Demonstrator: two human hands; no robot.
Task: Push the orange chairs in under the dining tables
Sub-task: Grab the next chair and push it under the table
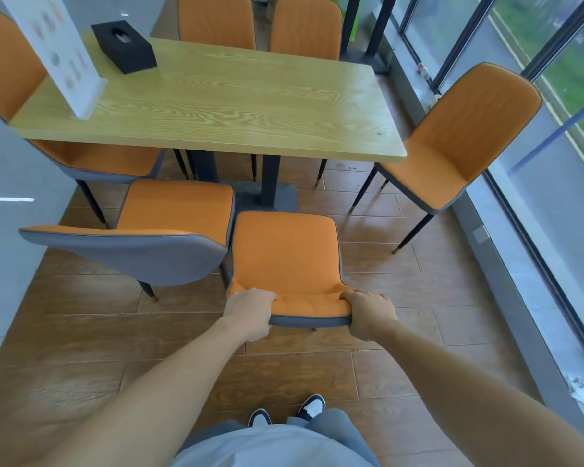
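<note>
1. My left hand (250, 313) and right hand (371, 315) each grip the backrest top of the orange padded chair with grey backing (285, 254).
2. Its seat stands just short of the pale wood-grain dining table (216, 106), not under it.

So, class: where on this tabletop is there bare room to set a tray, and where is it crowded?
The table is bare across its middle and right, up to the window-side edge. The far-left corner is crowded: the black tissue box and the white menu stand sit there.
</note>
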